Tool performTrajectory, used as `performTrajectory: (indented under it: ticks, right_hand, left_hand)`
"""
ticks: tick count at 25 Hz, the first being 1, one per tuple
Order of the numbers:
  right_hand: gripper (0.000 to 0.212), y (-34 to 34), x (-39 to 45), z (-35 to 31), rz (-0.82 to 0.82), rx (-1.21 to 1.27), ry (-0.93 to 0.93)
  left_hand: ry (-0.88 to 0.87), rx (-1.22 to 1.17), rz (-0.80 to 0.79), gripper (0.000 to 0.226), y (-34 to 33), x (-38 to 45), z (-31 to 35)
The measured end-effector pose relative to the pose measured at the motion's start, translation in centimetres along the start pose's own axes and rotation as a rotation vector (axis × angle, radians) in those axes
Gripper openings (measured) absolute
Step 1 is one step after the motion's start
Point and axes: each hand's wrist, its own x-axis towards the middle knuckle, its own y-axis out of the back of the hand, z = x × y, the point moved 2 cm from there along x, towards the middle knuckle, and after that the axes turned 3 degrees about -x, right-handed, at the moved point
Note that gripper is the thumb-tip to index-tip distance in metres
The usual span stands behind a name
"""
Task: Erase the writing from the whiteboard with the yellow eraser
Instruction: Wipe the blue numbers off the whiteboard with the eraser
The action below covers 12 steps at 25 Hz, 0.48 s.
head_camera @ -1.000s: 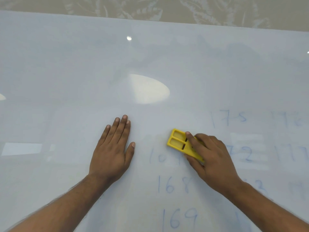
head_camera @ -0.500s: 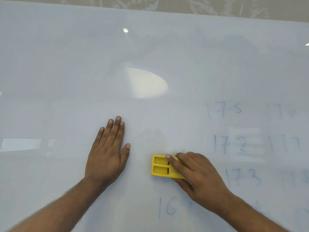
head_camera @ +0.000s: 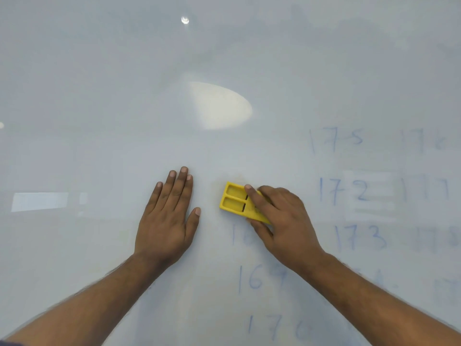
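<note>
The whiteboard (head_camera: pixel 99 96) fills the whole view. My right hand (head_camera: pixel 284 221) grips the yellow eraser (head_camera: pixel 234 202) and holds it against the board, with the index finger laid along its top. Just below the eraser lies a half-wiped blue number (head_camera: pixel 239 237). Under it are the blue numbers 169 (head_camera: pixel 259 279) and 170 (head_camera: pixel 279 328). To the right stand columns of faint blue numbers, among them 175 (head_camera: pixel 335 139), 172 (head_camera: pixel 344 192) and 173 (head_camera: pixel 360 238). My left hand (head_camera: pixel 169 216) rests flat on the board left of the eraser, fingers straight.
Bright light reflections sit on the board: an oval patch (head_camera: pixel 219 106) above the hands and a rectangular one (head_camera: pixel 40 201) at the left. More faint numbers (head_camera: pixel 424 188) run along the right edge.
My right hand swept the eraser down and left over 168, then back up to where it is now. The view shifted, bringing 170 into sight below. My left hand stayed flat.
</note>
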Motion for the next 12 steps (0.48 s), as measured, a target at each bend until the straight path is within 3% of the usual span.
performTrajectory:
  ticks: [7,12]
  right_hand:
    - [0.049,1.6,-4.4,0.9,-0.107,-0.067,0.156]
    - [0.055,0.7,-0.9,1.4,0.035,0.001,-0.057]
  left_hand:
    - [0.019,-0.011,-0.012,0.065,-0.1,-0.3,0.1]
    - [0.072,-0.011,-0.002,0.065,-0.4,-1.1,1.0]
